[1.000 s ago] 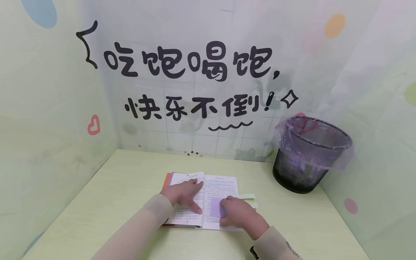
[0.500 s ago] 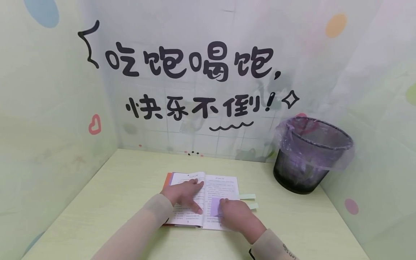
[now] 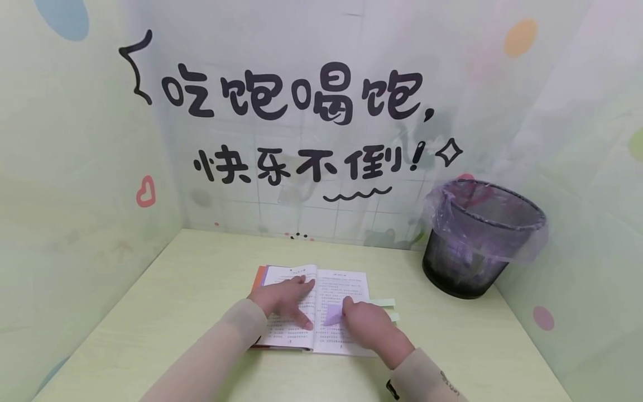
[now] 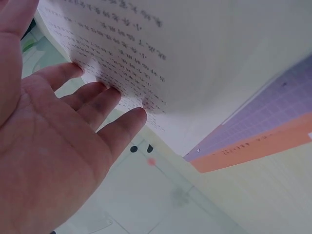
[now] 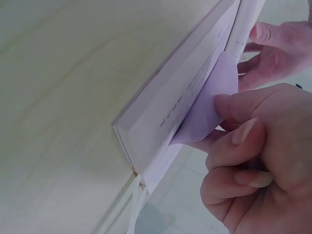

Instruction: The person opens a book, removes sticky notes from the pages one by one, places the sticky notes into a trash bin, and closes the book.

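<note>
An open book (image 3: 346,285) lies on the table, its printed pages facing up. My left hand (image 3: 286,298) rests on the left page with fingers spread; the left wrist view shows its fingertips touching the paper. On the right page, my right hand (image 3: 369,324) pinches a purple sticky note (image 3: 332,314) by its right side between thumb and finger. In the right wrist view the note (image 5: 207,105) bends up from the page, its far part still against the paper. Pale green sticky tabs (image 3: 384,302) jut from the book's right edge, partly behind the right hand.
A black mesh waste bin (image 3: 464,259) with a purple bag liner stands at the table's back right. Pale printed walls enclose the table (image 3: 216,257) at the back and both sides. The book's orange and purple cover edge (image 4: 253,146) shows in the left wrist view.
My right hand has tugged the purple note, so its right side now lifts and the note looks folded and smaller from above. The left hand and the book have stayed put.
</note>
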Tool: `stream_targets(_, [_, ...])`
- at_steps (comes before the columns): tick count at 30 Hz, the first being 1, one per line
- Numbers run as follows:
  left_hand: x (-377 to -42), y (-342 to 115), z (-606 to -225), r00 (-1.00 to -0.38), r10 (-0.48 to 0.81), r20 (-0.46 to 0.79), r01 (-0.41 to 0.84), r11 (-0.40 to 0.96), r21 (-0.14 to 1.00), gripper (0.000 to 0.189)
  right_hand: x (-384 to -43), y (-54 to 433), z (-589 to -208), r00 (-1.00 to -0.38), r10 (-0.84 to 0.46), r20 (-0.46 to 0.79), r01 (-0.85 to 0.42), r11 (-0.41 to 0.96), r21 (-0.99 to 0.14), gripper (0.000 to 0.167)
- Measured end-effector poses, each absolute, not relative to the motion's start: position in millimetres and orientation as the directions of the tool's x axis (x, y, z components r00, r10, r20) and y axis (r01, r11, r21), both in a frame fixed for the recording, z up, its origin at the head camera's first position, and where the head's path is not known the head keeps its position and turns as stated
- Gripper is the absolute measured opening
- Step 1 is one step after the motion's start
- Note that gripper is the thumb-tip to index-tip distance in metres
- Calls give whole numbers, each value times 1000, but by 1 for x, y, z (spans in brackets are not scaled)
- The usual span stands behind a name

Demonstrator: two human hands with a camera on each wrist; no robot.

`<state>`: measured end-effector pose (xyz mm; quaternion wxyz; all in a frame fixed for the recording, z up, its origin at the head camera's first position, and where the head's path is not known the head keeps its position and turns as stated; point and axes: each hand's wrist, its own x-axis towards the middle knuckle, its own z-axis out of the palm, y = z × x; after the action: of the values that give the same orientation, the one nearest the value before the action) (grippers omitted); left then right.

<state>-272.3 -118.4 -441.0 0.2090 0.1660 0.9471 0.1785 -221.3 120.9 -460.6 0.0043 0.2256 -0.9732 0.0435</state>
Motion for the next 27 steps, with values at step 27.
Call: stream_targets(27, [-269, -118, -439, -858, 387, -337, 237, 881, 408, 114, -247, 152, -461, -956, -290, -30, -235, 827, -510, 11])
